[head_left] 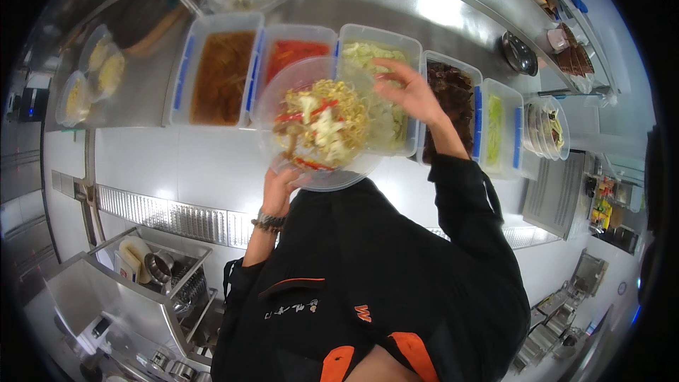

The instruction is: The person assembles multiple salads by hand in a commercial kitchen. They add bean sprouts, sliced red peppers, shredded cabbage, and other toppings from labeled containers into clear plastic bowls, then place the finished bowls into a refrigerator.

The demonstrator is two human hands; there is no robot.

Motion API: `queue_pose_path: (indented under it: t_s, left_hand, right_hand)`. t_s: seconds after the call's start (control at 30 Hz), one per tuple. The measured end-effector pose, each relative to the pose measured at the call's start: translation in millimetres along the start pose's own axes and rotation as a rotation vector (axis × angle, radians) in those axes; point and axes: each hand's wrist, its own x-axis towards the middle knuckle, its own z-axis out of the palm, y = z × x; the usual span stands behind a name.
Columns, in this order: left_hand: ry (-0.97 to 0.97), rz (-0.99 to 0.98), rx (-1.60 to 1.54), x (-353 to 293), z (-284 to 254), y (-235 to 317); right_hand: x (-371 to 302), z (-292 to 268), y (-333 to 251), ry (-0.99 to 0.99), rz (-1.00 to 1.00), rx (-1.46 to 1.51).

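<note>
Over my feed, I have the left hand (281, 182) gripping a clear bowl (269, 107) of bean sprouts (348, 110); my right hand (410, 92) hovers, fingers loosely parted, above the pale-green vegetable tub (389, 34).

Clear rnd plastic bowl (267, 114), part-filled, held up in L hand (281, 187) in front of tubs; exact tilt hard to tell. Inside, loosely mixed: yellowish sprouts (348, 107), red strips (313, 165), whitish veg pcs (329, 131) mostly mid & on top, few brownish bits at L. Rect. clear tub (412, 144) w/ pale green veg (386, 126), lidless, on desk (311, 3), just behind bowl, partly hidden by it & R hand (410, 93).
</note>
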Motion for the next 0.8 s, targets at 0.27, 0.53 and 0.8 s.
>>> queue_pose_path:
  t_s: [0.27, 0.53, 0.8]
  left_hand:
    - [-0.018, -0.085, -0.1, -6, 2, -15]
    - [-0.038, -0.076, 0.0, -6, -7, -14]
    - [-0.079, -0.033, 0.007, -9, -2, -23]
  right_hand:
    - [-48, 33, 222, -0.336, 0.435, -0.91]
    - [-36, 6, 168, -0.163, 0.262, -1.001]
    - [-41, -20, 4, 0.129, 0.123, -0.152]
